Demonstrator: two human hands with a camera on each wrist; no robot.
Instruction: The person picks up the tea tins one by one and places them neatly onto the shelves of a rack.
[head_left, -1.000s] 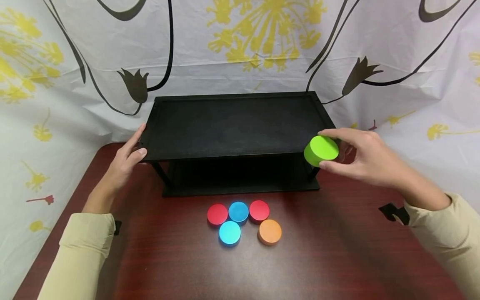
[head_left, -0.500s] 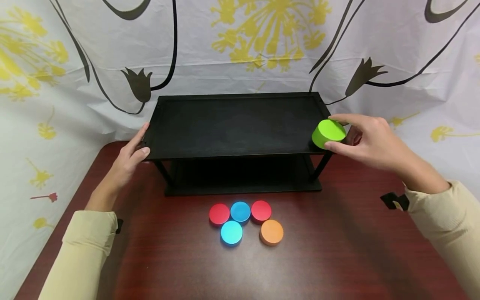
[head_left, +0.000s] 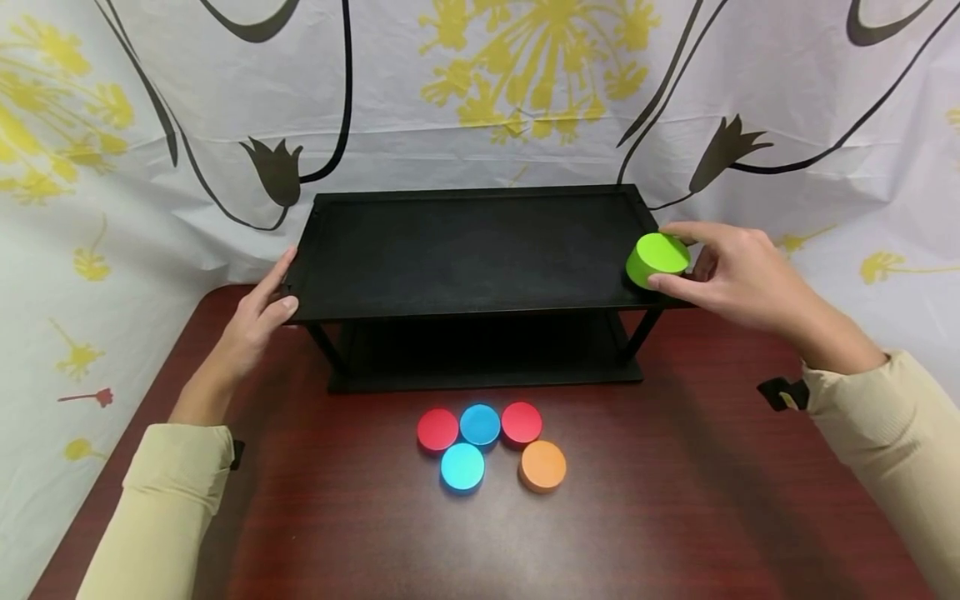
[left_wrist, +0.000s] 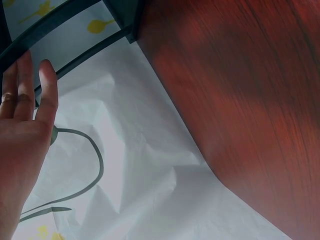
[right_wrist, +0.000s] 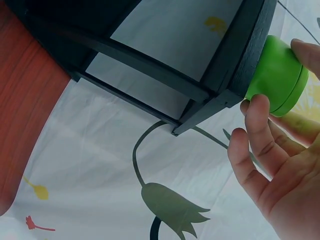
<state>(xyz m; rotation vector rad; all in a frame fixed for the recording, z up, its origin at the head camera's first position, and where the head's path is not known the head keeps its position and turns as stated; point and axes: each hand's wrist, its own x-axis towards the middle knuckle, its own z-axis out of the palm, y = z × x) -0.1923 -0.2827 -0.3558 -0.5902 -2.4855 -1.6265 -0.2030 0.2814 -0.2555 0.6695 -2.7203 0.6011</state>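
On the right end of the black two-tier shelf (head_left: 465, 250), a green cylinder (head_left: 654, 265) sits at the top board's edge. The thumb and fingers of my right hand (head_left: 738, 279) pinch it around its side. The right wrist view shows the green cylinder (right_wrist: 280, 75) against the top board, with a seam line around its side. At the shelf's left end, my left hand (head_left: 251, 325) rests on the edge with straight fingers. In the left wrist view, the left hand (left_wrist: 22, 125) has its fingertips at the black frame.
In front of the shelf, a red cylinder (head_left: 437, 431), a blue one (head_left: 480, 425) and another red one (head_left: 521, 423) form a row on the dark red table (head_left: 360, 517). Nearer stand a light blue cylinder (head_left: 462, 467) and an orange one (head_left: 542, 466). A patterned white cloth (head_left: 480, 142) hangs behind.
My right hand has carried the green cylinder from in front of the shelf's right front corner up and back onto the top board. The left hand stays at the left edge.
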